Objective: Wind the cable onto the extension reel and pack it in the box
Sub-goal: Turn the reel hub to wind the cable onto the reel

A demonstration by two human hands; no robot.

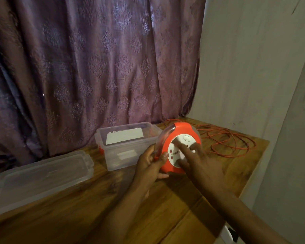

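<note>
Lid off, at 9 o'clock of box; box holds only flat labels or cards. Left hand grips reel rim, reel tilted on edge. Right hand flat, fingers spread on its white hub. Cable loose at 3 o'clock, unwound, nearer right hand.

A patterned purple curtain hangs behind the wooden table, a pale wall stands at right, and something white and black, perhaps a plug, lies near right.
</note>
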